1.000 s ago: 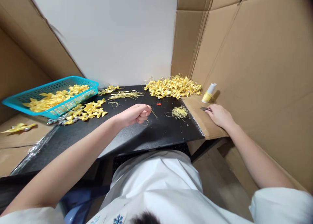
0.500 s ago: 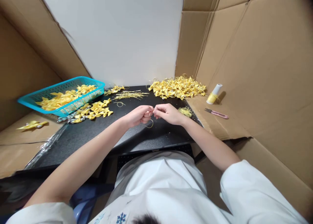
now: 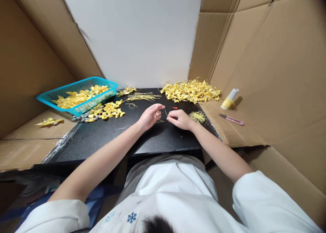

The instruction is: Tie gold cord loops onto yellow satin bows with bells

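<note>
A thin yellow cord runs taut between my two hands above the black tabletop. My left hand is closed around its upper end, the forefinger stretched along it. My right hand pinches the lower end between thumb and fingertips. More cord trails out below the left fingers. Just beyond the hands lies a small red item whose kind I cannot make out. A clump of short yellow thread pieces sits to the right of my right hand.
Yellow ribbon bows fill a blue basket; loose bows lie beside it. A big bow pile stands at the back, near cut cords. Thread snips and a thread spool rest on cardboard at right.
My hands were together at the fingertips; now they are apart with the cord stretched between them. The red item has come into sight. The view has shifted slightly left.
</note>
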